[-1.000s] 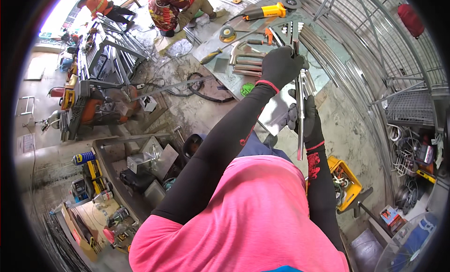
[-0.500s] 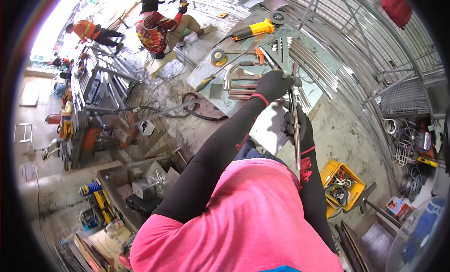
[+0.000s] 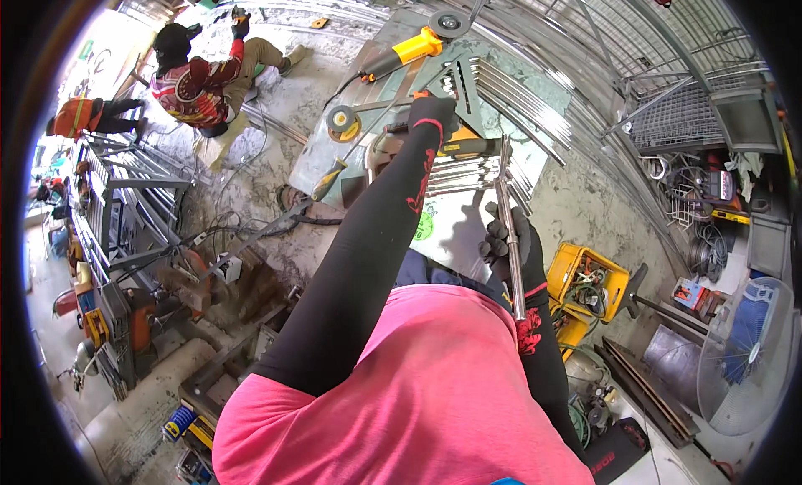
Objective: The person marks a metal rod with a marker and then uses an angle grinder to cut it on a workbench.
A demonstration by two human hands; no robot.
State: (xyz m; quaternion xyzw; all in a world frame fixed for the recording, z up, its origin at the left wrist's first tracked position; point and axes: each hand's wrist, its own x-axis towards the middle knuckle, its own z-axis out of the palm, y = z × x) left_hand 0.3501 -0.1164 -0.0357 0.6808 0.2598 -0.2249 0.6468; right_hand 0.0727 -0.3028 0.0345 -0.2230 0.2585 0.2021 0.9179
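As I followed the work from a distance through the head view, my right hand [image 3: 526,244] had its fingers partly curled about a shiny metal tube [image 3: 510,226]; whether a second lay against it, I could not tell. The tube slanted along the palm, its upper end over the bench [image 3: 322,155] and its lower end near the hem of the pink shirt [image 3: 409,376]. My left hand [image 3: 432,116] was over the bench with its fingers mostly hidden, so I could not tell how far they were spread or whether they gripped anything; a yellow-and-black tool [image 3: 469,147] showed just beside it.

To the right, a yellow crate [image 3: 590,278] stood near the right forearm, narrowing the sideways room there, while a strip of floor [image 3: 595,184] ran between the bench's right edge and the wire mesh [image 3: 681,113].

I counted one angle grinder [image 3: 409,52], one round disc tool [image 3: 342,124], one yellow-handled tool [image 3: 329,181], one triangular metal piece [image 3: 464,96] and two other people. Long tubes [image 3: 526,105] lay side by side beyond the left hand, too crowded to count.

The bench top was pale and greenish, with a bright patch bearing one green round mark [image 3: 425,227]. A fan [image 3: 746,353] stood at far right, and metal frames [image 3: 138,213] filled the left side.
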